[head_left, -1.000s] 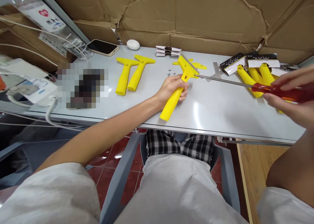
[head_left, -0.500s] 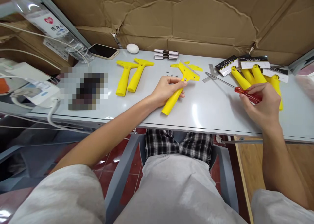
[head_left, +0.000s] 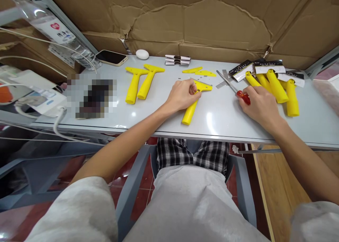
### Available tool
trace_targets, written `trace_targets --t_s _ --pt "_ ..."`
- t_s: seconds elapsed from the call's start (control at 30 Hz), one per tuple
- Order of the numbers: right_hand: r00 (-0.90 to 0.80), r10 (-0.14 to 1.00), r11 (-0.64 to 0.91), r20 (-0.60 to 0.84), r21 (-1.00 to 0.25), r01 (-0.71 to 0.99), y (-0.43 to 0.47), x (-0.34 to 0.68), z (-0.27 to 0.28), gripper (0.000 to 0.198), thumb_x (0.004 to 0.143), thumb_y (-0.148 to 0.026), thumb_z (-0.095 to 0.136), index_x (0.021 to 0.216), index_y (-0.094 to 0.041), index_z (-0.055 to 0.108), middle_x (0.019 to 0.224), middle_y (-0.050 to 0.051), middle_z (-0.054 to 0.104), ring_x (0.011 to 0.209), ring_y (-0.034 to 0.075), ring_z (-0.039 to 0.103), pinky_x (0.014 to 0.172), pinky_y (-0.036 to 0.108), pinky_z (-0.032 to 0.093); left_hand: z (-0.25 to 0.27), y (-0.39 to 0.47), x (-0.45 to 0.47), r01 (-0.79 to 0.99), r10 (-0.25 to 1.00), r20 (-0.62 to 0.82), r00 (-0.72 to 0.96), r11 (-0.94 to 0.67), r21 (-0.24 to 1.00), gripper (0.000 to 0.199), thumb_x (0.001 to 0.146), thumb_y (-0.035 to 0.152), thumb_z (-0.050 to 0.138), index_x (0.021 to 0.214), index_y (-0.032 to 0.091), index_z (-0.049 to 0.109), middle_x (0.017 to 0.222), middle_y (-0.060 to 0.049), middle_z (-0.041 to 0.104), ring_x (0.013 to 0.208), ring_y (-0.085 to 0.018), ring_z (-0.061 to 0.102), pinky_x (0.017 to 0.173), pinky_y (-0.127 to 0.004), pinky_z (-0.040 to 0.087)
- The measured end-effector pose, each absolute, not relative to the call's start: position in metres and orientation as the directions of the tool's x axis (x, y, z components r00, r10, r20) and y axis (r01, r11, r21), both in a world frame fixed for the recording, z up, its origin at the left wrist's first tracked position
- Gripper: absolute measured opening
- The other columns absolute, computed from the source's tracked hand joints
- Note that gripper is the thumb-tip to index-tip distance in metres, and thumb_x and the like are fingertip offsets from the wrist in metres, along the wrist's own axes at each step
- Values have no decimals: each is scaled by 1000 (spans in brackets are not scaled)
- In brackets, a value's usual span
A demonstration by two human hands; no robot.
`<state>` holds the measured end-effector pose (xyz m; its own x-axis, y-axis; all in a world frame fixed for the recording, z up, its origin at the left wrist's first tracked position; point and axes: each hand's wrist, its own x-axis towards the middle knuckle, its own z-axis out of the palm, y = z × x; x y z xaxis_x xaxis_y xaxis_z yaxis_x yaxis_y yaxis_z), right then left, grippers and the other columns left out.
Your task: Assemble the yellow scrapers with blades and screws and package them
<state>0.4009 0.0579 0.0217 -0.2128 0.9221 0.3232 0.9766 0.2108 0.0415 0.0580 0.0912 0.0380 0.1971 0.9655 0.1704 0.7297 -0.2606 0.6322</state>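
At far left a clear bottle (head_left: 57,28) slants, its contents hard to tell. Two yellow handles (head_left: 133,88) lie together. The left hand (head_left: 182,93), fingers pinched, grips the scraper (head_left: 191,111) by its neck, butt near the table's (head_left: 227,118) front edge; tabletop spans the gap to the right hand (head_left: 261,104), fingers curled round the screwdriver (head_left: 243,96), farther left than half a second ago.
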Motion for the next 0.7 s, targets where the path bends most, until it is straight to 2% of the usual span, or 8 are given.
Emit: trace_targets --t_s 0.23,0.33,0.47,0.6,0.7 --pt "-99 978 89 184 60 994 71 375 38 39 114 -43 58 135 -13 73 128 22 75 103 28 67 90 39 49 39 110 70 779 956 141 257 -291 555 26 102 34 82 85 26 64 100 -7 86 102 -31 77 92 -43 53" --pt "-108 967 89 232 88 992 66 370 38 43 115 -47 56 136 -12 72 136 25 72 119 34 67 98 44 53 39 109 69 780 957 144 253 -289 555 27 107 40 78 87 26 66 101 -9 86 104 -32 76 96 -44 55" --pt "-165 930 138 329 103 985 56 364 32 49 116 -48 53 143 -12 72 150 28 68 138 41 60 111 53 55 42 96 61 792 959 129 253 -281 542 33 112 51 73 93 25 72 101 -10 86 103 -33 77 98 -45 57" --pt "-201 909 190 366 66 980 46 356 28 47 116 -46 53 141 -12 74 156 26 66 145 43 58 121 61 55 43 78 55 804 957 107 269 -285 522 35 113 55 71 92 26 72 92 -8 84 96 -33 76 96 -46 58" --pt "-217 890 235 400 4 972 36 346 27 47 114 -46 56 140 -13 76 159 25 66 147 43 59 126 65 55 41 70 54 772 946 135 295 -320 549 35 113 53 70 89 27 67 95 -8 85 95 -33 77 95 -47 58"
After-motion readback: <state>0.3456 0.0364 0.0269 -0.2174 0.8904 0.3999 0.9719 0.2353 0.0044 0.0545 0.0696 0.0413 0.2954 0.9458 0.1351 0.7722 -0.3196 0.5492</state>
